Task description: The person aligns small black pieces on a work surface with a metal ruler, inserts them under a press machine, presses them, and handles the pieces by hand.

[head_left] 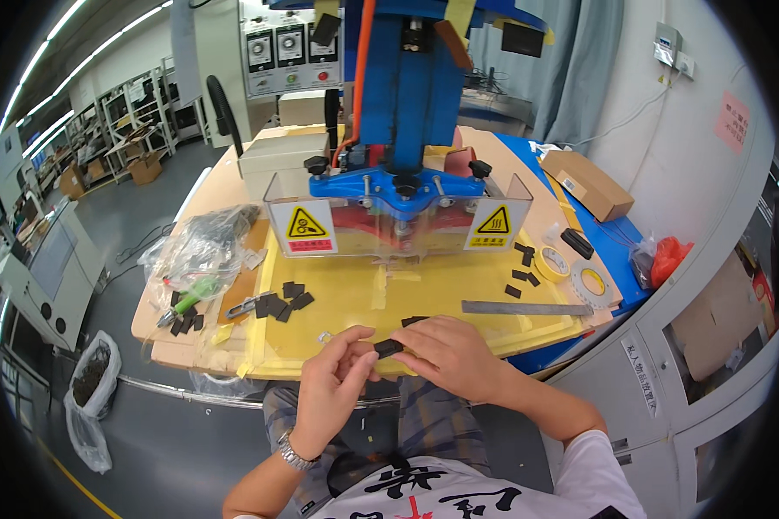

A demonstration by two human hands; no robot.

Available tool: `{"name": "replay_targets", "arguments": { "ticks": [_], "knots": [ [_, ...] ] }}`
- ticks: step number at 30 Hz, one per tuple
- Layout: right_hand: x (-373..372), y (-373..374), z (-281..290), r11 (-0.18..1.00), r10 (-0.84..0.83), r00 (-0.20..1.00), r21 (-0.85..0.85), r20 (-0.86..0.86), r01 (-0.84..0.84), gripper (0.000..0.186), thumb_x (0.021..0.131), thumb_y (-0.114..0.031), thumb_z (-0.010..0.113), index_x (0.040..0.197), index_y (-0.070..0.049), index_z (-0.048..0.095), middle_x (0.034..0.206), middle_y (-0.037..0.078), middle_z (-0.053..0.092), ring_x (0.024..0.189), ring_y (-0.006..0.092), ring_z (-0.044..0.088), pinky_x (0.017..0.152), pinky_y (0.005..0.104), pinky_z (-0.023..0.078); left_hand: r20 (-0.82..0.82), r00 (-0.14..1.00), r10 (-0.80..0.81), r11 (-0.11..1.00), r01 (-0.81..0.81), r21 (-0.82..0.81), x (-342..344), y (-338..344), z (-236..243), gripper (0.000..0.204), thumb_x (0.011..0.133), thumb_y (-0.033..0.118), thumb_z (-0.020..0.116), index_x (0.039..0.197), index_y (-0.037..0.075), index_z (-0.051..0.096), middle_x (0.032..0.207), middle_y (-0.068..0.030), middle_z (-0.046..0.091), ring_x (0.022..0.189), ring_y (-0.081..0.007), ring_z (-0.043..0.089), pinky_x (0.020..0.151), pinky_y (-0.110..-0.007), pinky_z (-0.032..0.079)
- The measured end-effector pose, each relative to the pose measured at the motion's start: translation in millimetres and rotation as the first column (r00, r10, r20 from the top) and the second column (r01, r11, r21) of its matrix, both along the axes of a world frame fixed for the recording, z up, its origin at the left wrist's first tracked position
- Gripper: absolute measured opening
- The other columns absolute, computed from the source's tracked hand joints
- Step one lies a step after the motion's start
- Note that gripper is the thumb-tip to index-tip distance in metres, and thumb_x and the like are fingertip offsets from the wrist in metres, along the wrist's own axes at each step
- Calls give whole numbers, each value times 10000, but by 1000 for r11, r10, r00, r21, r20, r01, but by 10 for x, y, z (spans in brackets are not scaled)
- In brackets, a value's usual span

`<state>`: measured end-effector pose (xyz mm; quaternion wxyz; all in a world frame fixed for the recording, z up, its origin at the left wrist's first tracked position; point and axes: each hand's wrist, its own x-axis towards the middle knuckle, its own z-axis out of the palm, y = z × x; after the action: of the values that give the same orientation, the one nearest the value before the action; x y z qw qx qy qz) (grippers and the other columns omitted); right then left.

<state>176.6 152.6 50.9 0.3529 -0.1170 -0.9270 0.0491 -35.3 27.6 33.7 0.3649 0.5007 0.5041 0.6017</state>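
Note:
Between my two hands, at the front edge of the yellow work surface, is a small black rectangular piece. My left hand pinches its left end with thumb and fingers; a metal-band watch circles that wrist. From the right, my right hand grips the same piece with its fingertips. Just beyond the right fingers lies another black piece, partly hidden. Several loose black pieces lie in a group to the left, and several more black pieces lie to the right.
Ahead stands a blue press with a clear guard bearing warning signs. At right are a steel ruler, tape rolls and a cardboard box. A green-handled tool and plastic bags lie at left. A grey cabinet stands right.

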Motion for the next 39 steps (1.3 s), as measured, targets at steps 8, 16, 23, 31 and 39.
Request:
{"name": "replay_targets", "arguments": {
  "ticks": [8,16,23,31,39],
  "knots": [
    [-91,-205,32,924,40,997,-377,-63,-61,409,971,-60,854,1370,-59,765,1099,127,785,964,309,779,862,412,618,273,962,-26,1000,22,18,6,-68,-136,233,1136,-41,661,1367,-70,673,1047,-94,787,826,-121,757,704,-254,598],
    [-149,-343,99,839,6,990,-538,-141,-82,401,960,8,830,1356,-37,782,1080,120,776,989,252,779,889,356,601,289,957,-19,997,-4,79,30,-186,-131,301,1098,-87,687,1397,-86,652,1135,-132,795,929,-156,785,780,-278,644],
    [-197,-410,88,806,-5,985,-584,-172,-98,390,954,12,847,1337,-19,784,1086,112,784,1003,209,776,910,337,600,237,971,18,993,-44,105,37,-240,-164,316,1094,-87,701,1406,-61,665,1170,-106,799,963,-133,784,812,-266,640],
    [-224,-549,-34,725,-52,983,-683,-175,-83,346,1018,-11,831,1357,18,762,1113,80,799,1030,164,778,930,321,614,186,980,74,987,-98,128,2,-275,-217,324,1092,-57,715,1416,-43,713,1150,-83,797,958,-121,781,813,-260,635],
    [-199,-674,-155,274,-67,969,-938,-239,-212,205,1147,-85,715,1274,68,766,1012,91,819,911,143,786,863,296,641,4,993,119,985,-118,122,-65,-327,-162,305,1055,-73,710,1339,-9,800,1058,-73,773,935,-124,782,800,-268,613]
  ]
}}
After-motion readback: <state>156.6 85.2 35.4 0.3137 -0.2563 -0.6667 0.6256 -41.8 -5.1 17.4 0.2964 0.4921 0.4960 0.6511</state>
